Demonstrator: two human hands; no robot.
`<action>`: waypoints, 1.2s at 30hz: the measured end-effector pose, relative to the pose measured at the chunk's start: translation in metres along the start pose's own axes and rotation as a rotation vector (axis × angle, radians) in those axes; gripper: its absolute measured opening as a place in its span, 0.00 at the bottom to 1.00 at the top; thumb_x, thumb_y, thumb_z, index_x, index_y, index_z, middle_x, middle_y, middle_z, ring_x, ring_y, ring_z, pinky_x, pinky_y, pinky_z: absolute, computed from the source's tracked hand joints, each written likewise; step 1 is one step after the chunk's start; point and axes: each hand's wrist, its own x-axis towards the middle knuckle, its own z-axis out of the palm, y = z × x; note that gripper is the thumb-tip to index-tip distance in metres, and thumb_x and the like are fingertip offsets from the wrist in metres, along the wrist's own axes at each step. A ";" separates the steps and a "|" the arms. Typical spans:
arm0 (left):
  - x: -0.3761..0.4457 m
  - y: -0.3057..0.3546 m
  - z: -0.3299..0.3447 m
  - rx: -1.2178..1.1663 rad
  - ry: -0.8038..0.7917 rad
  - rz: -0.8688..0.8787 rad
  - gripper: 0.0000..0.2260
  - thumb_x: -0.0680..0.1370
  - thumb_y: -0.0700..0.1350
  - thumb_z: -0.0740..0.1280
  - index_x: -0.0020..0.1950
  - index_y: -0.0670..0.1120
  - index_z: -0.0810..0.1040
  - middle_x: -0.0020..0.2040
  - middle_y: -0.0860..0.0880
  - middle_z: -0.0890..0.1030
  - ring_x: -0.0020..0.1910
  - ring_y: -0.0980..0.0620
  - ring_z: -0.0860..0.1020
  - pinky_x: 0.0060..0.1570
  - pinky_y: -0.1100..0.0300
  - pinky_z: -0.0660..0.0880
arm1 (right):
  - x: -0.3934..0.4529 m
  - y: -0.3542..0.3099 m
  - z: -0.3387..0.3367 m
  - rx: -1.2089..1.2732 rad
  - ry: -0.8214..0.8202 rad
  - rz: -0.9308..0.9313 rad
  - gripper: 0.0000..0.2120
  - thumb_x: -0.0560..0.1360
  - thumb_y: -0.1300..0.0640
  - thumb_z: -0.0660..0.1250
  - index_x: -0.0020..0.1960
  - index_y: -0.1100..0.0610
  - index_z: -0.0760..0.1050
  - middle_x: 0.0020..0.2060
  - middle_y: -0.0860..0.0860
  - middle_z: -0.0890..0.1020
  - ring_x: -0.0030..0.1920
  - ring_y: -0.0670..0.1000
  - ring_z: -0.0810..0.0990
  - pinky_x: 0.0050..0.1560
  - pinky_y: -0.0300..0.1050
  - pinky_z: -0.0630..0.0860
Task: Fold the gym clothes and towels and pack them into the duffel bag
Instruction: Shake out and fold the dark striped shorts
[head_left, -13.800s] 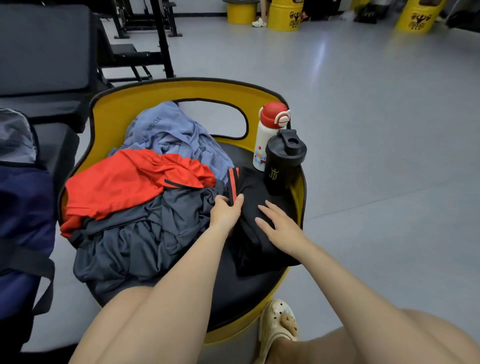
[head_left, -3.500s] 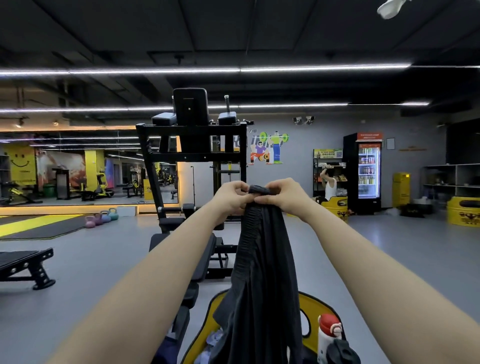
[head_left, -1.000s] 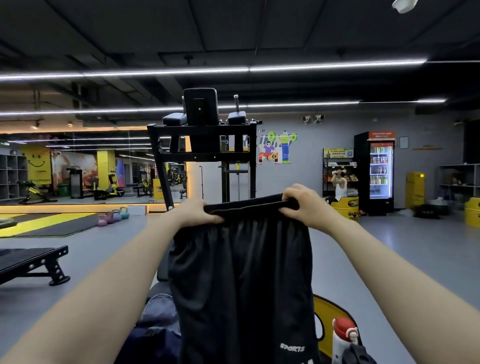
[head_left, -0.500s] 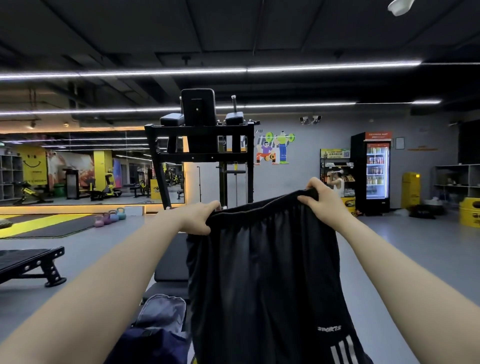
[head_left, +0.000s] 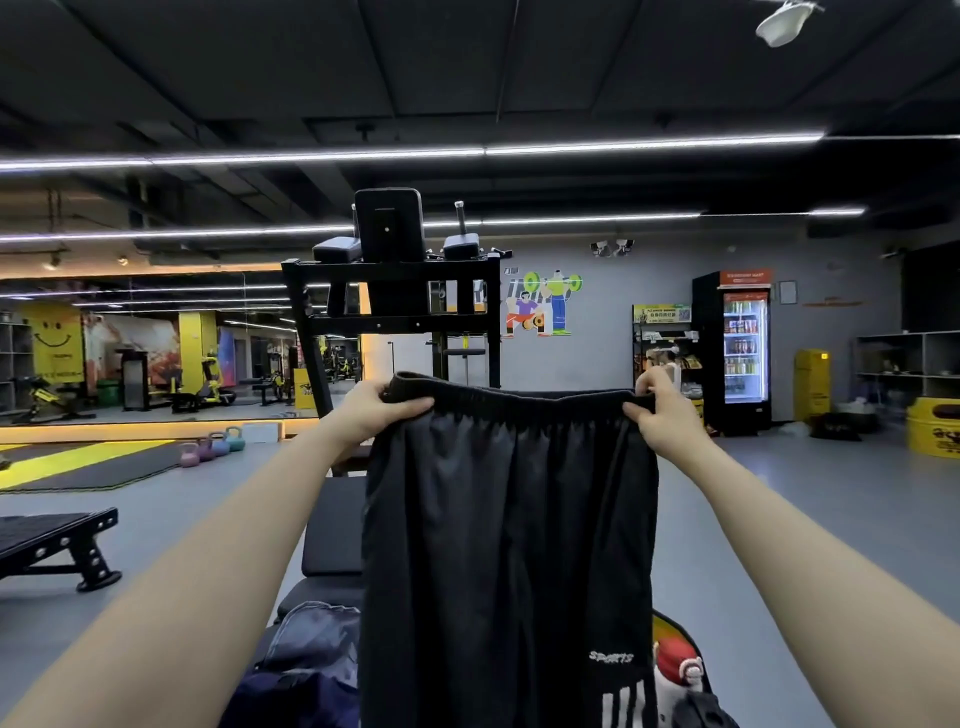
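Note:
Black sports shorts hang in front of me, spread flat, with white "SPORTS" lettering and stripes at the lower right. My left hand grips the left end of the elastic waistband. My right hand pinches the right end of the waistband at about the same height. Below left, the top of the dark blue and grey duffel bag shows behind the shorts. The other clothes on the seat are hidden by the shorts.
A red-capped bottle and the yellow seat rim peek out at the lower right. A black padded bench and tall exercise frame stand straight ahead. A low bench sits on the grey floor at left.
My hands have moved further apart along the waistband and levelled out, so the shorts now hang wider and straighter than half a second ago.

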 end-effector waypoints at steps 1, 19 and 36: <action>0.000 0.000 -0.001 -0.073 0.004 -0.045 0.17 0.72 0.48 0.73 0.57 0.42 0.79 0.53 0.44 0.83 0.52 0.47 0.81 0.49 0.59 0.77 | 0.001 0.000 -0.001 0.042 0.005 0.019 0.10 0.78 0.63 0.64 0.53 0.57 0.64 0.45 0.53 0.73 0.45 0.55 0.72 0.42 0.47 0.68; -0.004 -0.008 0.002 -0.376 0.193 -0.385 0.12 0.77 0.43 0.68 0.58 0.40 0.74 0.46 0.44 0.80 0.43 0.46 0.78 0.38 0.54 0.74 | -0.005 -0.010 0.008 0.306 -0.042 0.379 0.07 0.71 0.58 0.74 0.39 0.56 0.76 0.41 0.53 0.79 0.47 0.55 0.78 0.54 0.52 0.76; -0.001 0.030 0.088 -0.390 0.164 -0.346 0.17 0.79 0.46 0.64 0.64 0.39 0.72 0.56 0.40 0.79 0.47 0.44 0.78 0.35 0.56 0.72 | -0.013 -0.093 0.064 0.610 -0.140 0.361 0.05 0.76 0.61 0.68 0.42 0.58 0.73 0.44 0.58 0.79 0.47 0.57 0.80 0.48 0.51 0.81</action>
